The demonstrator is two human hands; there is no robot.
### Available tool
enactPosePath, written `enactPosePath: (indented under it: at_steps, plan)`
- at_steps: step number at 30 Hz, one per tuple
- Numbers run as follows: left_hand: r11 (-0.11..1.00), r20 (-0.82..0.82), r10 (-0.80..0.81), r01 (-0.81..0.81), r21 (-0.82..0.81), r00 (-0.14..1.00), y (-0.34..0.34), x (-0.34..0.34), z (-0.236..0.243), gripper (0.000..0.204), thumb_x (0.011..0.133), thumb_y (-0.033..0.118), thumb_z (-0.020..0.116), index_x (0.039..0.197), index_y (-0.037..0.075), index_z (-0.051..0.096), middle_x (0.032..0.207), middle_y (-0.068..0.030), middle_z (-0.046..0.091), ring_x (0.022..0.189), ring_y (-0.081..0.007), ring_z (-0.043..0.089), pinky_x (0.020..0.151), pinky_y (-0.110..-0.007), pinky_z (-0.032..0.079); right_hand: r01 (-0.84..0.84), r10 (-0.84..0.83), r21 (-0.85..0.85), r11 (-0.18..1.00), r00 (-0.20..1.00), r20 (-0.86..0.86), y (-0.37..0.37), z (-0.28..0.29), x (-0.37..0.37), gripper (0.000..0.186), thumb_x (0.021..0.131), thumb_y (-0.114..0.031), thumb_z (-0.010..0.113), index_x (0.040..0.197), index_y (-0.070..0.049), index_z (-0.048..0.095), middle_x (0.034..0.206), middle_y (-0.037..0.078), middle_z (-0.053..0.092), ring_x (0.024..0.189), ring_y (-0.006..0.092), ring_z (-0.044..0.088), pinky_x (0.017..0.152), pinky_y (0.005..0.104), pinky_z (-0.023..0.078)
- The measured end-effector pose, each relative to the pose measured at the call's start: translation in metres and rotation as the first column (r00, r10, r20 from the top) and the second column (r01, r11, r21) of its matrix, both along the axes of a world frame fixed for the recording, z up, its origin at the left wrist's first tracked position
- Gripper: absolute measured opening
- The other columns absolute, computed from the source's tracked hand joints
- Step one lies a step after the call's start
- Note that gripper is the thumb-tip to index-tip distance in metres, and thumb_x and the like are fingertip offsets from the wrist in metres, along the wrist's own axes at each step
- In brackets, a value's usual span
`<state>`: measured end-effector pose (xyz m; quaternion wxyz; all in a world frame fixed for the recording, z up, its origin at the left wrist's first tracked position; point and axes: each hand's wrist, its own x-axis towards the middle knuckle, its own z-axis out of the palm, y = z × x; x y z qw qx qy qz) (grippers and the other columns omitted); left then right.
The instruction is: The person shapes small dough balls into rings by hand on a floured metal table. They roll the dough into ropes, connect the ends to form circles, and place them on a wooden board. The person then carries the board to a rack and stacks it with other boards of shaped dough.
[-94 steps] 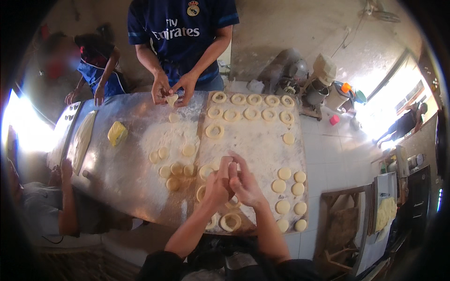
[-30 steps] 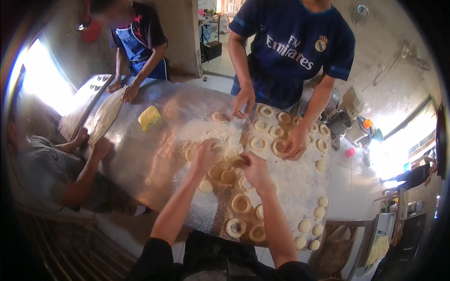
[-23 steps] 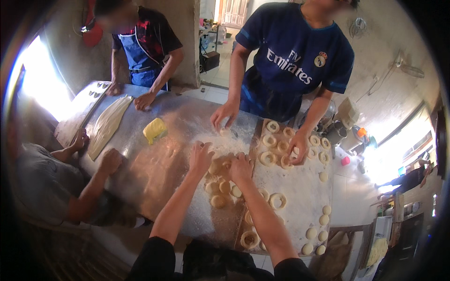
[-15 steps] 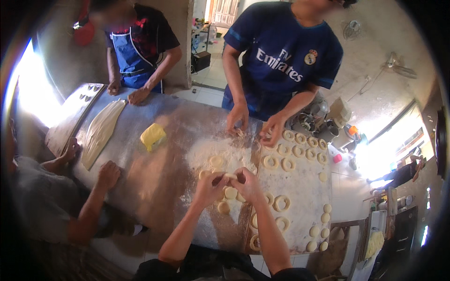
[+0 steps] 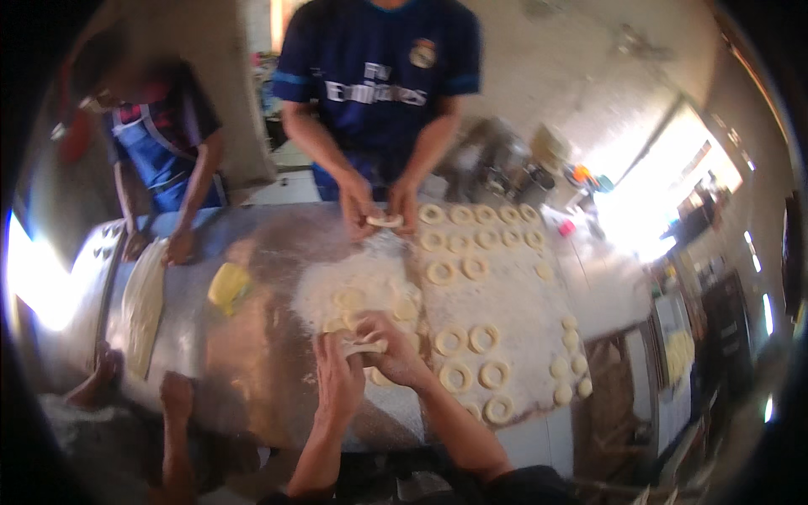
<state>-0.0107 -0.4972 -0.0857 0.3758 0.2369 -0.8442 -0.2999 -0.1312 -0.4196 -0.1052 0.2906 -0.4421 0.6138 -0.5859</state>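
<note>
Stationed at a long metal desk (image 5: 189, 328), across from a person in a dark blue shirt (image 5: 379, 101). To the left, in company with a person in a blue apron (image 5: 164, 160) and, on the near side, a third person's hand (image 5: 177, 394) beside the metal. At the desk's right end, next to a floured board (image 5: 513, 311). Well apart from a long dough sheet (image 5: 145, 303), but close to a patch of flour (image 5: 324, 290). Gripping a pale dough piece (image 5: 364, 347) over the desk, left of the board, with the left hand (image 5: 341, 383) at one end and the right hand (image 5: 396, 352) bent over the other; too blurred for its exact shape. Right of a yellow lump (image 5: 229, 288). Surrounded by smaller things: dough rings (image 5: 455, 388) on the board, a dough strip (image 5: 385, 220) in the blue-shirted person's fingers, dough discs (image 5: 560, 368) along the board's right edge.
</note>
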Motion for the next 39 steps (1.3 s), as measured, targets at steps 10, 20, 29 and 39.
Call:
enactPosePath:
  at_steps: [10, 20, 29, 39]
  plan:
    - [0.616, -0.756, -0.176, 0.669, 0.416, 0.631, 0.043, -0.009, -0.023, 0.034, 0.098, 0.017, 0.051, 0.126, 0.004, 0.037, 0.096, -0.0061, 0.048, 0.083, -0.0144, 0.052, 0.08, -0.028, 0.043, 0.096, 0.03, -0.17, 0.981, 0.786, 0.617, 0.057, 0.005, 0.008, 0.041, 0.089, -0.018, 0.057, 0.126, -0.001, 0.051, 0.111, 0.006, 0.052, 0.097, 0.0143, 0.051, 0.087, 0.0286, 0.041]
    - [0.919, -0.149, -0.235, 0.27, 0.288, 0.96, 0.078, -0.041, -0.046, 0.032, 0.105, 0.029, 0.039, 0.103, -0.001, 0.048, 0.088, -0.0154, 0.052, 0.073, -0.0248, 0.054, 0.065, -0.034, 0.044, 0.316, -0.208, -0.121, 0.941, 0.823, 0.528, 0.106, 0.019, 0.007, 0.05, 0.101, -0.038, 0.048, 0.142, -0.01, 0.038, 0.072, -0.004, 0.047, 0.065, 0.0038, 0.042, 0.059, 0.0206, 0.034]
    - [0.646, -0.397, -0.208, 0.43, 0.63, 0.894, 0.176, -0.096, -0.032, 0.01, 0.102, 0.013, 0.041, 0.108, 0.006, 0.045, 0.08, -0.0006, 0.043, 0.065, -0.008, 0.042, 0.056, -0.024, 0.038, 0.27, -0.089, -0.253, 0.929, 0.826, 0.556, 0.213, 0.005, -0.029, 0.075, 0.095, -0.053, 0.053, 0.147, -0.007, 0.023, 0.082, 0.012, 0.065, 0.069, 0.0173, 0.06, 0.061, 0.0291, 0.045]
    - [0.786, 0.079, -0.502, 0.417, 0.456, 0.861, 0.262, -0.138, 0.01, 0.027, 0.099, 0.009, 0.043, 0.125, 0.004, 0.048, 0.088, -0.0127, 0.058, 0.064, -0.0244, 0.058, 0.066, -0.034, 0.049, 0.591, -0.254, -0.219, 0.776, 0.611, 0.749, 0.306, -0.001, -0.062, 0.057, 0.094, -0.018, 0.049, 0.144, -0.008, 0.024, 0.067, 0.004, 0.05, 0.061, 0.0127, 0.051, 0.06, 0.0273, 0.045]
